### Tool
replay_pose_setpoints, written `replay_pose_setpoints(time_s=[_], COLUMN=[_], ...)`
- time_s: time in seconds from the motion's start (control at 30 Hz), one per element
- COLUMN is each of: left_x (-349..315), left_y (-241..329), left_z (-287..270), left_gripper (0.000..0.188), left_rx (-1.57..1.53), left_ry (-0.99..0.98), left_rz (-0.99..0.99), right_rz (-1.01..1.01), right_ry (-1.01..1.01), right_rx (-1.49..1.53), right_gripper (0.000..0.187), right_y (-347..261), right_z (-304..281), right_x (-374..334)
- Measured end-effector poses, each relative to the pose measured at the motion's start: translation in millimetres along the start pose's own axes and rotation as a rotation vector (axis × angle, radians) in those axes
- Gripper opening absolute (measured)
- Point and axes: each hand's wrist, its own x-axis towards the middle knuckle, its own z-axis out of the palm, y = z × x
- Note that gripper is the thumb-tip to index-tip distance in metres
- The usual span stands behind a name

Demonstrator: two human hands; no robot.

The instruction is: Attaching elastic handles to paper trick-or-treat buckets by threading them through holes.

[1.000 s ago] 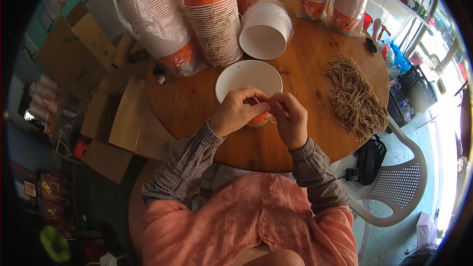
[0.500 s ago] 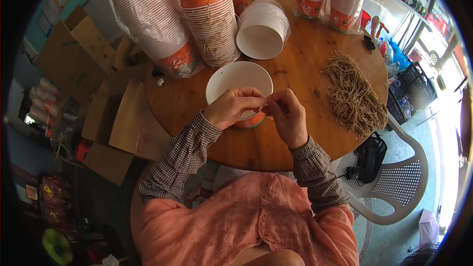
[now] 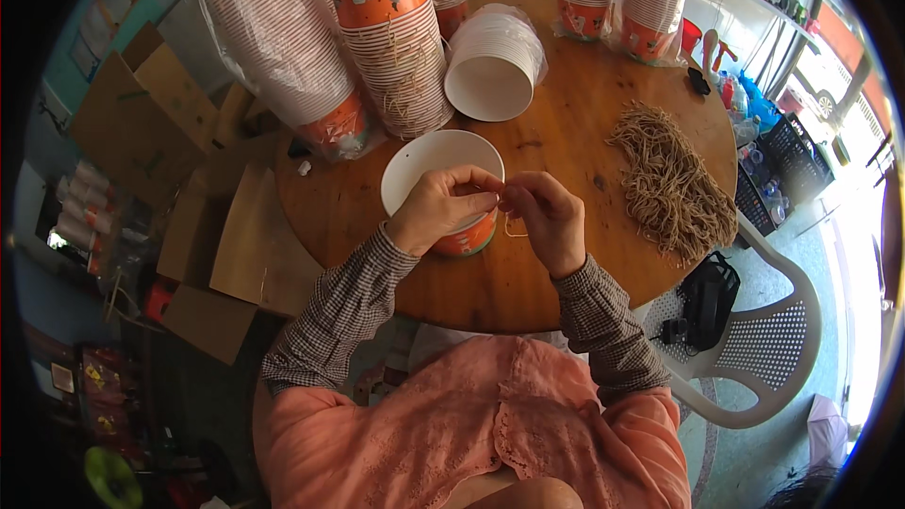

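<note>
An orange paper bucket (image 3: pixel 468 241) with a white inside stands upright on the round wooden table, partly hidden behind my left hand. Over its right rim my left hand (image 3: pixel 436 209) pinches with thumb and forefinger. My right hand (image 3: pixel 547 219) meets it there, its fingertips closed on a thin tan cord (image 3: pixel 516 232) whose loose end bends below them. Whether the cord also runs through the bucket's wall is hidden by my fingers. To the right lies a heap of similar tan cords (image 3: pixel 671 184).
Behind the bucket rise a tall stack of nested buckets (image 3: pixel 396 66) with cords hanging on it and a bagged stack (image 3: pixel 273 38). A bagged white bucket stack (image 3: pixel 487 85) lies tipped. More bagged stacks (image 3: pixel 652 5) stand far right. Cardboard boxes (image 3: pixel 247 236) sit left; a plastic chair (image 3: pixel 768 335) right.
My fingertips have shifted slightly and the bent cord end shows more plainly below my right hand. The whole view has tilted a little; both hands stay together at the bucket's rim.
</note>
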Motion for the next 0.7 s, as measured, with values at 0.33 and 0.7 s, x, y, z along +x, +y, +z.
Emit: replay_pose_setpoints(time_s=[0.33, 0.7], left_x=[-7, -22], left_y=[-17, -23], left_z=[1, -5], left_gripper=[0.009, 0.01], left_rx=[0.559, 0.664], left_ry=[0.295, 0.381], left_rz=[0.566, 0.614], right_rz=[0.102, 0.316], right_ry=[-0.01, -0.028], right_rx=[-0.002, 0.182], right_gripper=[0.009, 0.007], right_y=[2, -17], right_z=[2, 7], right_x=[-1, -6])
